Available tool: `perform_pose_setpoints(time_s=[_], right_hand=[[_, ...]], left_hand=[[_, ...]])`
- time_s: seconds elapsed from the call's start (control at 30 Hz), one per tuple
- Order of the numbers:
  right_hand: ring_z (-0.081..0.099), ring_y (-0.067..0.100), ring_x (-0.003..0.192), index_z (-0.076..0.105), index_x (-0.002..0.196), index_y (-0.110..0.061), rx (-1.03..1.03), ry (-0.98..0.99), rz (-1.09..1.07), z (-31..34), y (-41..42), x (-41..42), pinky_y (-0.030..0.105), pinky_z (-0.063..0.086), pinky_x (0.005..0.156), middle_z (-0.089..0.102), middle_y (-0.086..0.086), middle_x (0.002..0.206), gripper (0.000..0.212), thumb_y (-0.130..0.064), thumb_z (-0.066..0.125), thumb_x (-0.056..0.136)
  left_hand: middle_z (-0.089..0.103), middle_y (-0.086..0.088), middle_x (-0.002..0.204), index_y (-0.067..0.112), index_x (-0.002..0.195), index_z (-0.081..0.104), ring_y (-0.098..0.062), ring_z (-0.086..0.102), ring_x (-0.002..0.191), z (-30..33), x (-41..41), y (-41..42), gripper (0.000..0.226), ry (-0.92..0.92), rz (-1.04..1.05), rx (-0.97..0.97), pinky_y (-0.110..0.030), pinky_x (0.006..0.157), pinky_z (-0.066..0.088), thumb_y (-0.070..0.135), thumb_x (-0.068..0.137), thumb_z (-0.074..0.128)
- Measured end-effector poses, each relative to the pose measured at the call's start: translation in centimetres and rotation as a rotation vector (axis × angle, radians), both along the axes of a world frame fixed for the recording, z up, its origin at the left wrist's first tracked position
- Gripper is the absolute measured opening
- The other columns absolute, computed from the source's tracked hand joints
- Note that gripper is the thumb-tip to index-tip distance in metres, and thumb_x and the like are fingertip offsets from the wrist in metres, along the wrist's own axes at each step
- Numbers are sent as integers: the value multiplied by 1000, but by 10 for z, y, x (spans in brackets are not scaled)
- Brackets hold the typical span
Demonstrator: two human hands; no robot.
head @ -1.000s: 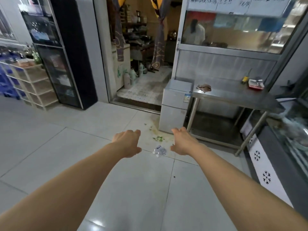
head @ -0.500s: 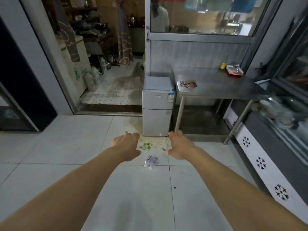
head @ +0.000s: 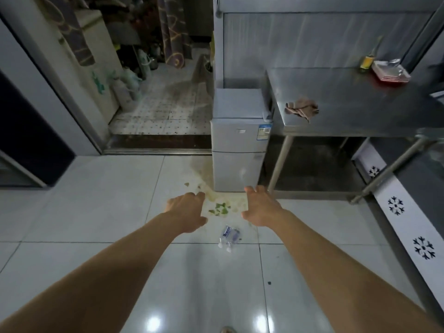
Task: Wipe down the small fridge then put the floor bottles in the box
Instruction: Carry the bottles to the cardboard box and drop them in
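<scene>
A small silver two-door fridge [head: 236, 150] stands against the wall beside a steel table [head: 355, 102]. On the table's near left corner lies a crumpled brown rag [head: 301, 110]. A crushed clear plastic bottle [head: 229, 236] with a blue label lies on the white floor tiles, between my two arms. My left hand [head: 186, 211] and my right hand [head: 260, 205] are stretched out in front of me above the floor, fingers relaxed, each holding nothing. No box is in view.
Green leaf scraps [head: 219, 209] and a yellowish stain lie on the floor in front of the fridge. A doorway [head: 158, 111] with a raised sill opens left of the fridge. A white counter with snowflake cutouts [head: 406, 227] runs along the right. Red trays [head: 390, 73] sit at the table's far end.
The view has closed in on the fridge and tilted down. The bottle now lies nearer to me, below my hands. Both hands stay outstretched and hold nothing.
</scene>
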State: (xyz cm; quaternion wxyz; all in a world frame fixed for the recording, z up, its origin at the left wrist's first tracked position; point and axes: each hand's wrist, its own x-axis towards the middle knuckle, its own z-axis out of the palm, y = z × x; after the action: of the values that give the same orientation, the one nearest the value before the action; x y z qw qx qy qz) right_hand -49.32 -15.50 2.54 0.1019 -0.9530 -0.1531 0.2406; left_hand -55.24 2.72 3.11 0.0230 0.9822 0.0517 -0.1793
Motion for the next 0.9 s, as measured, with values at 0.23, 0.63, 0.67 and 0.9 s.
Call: perform_pose_setpoints(time_s=[0.23,0.63,0.67,0.9], right_hand=[[37,32,128,24,143,-12,-55,117,-95,-57,17,61,39,40,101,30,16,141,65,-25,59,90],[40,30,126,22,143,-13,-81,274,-418,-189,65,124,38,43,96,35,15,137,66,-30,58,91],[39,30,127,22,144,-13,-84,285,-436,-203,68,126,39,42,97,35,15,138,66,-31,58,91],[43,29,124,24,142,-14,-89,361,-503,-325,74,137,36,44,91,38,14,135,64,-35,55,91]], left_hand=[[53,-3,125,20,132,38,-24,55,112,-55,87,28,55,88,-44,-66,-34,83,40,44,86,56],[52,-5,128,17,133,36,-25,54,116,-199,210,83,53,314,-329,-66,-34,85,44,42,89,52],[53,-4,125,17,131,37,-24,55,114,-214,216,85,51,316,-340,-79,-33,83,43,42,89,53],[54,-4,124,18,131,36,-25,53,115,-340,242,81,52,440,-273,-151,-33,83,41,43,89,53]])
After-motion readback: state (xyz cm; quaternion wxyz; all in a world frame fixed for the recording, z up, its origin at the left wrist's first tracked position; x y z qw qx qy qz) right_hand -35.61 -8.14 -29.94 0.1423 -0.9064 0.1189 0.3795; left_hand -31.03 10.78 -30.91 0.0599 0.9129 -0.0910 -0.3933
